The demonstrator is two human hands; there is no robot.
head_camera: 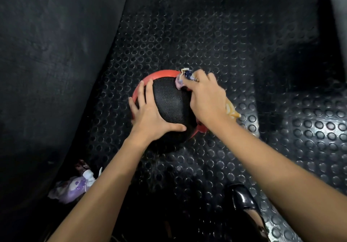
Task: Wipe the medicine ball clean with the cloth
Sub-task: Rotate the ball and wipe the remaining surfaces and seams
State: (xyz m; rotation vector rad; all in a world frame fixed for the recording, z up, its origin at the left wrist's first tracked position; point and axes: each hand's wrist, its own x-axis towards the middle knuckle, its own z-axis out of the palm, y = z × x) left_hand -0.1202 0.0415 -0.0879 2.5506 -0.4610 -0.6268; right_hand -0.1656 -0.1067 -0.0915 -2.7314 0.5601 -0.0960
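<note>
Left hand point(150, 114) spread flat on medicine ball point(171, 102) — right hand's point(206, 99) grip bunches cloth point(183, 78).

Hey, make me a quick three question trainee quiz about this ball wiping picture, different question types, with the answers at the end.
1. True or false: the left hand rests on the medicine ball.
2. Multiple choice: the cloth is held by A) the left hand, B) the right hand, C) neither.
3. Fill in: the ball sits on a black studded ____.

Key: 1 true; 2 B; 3 floor mat.
</note>
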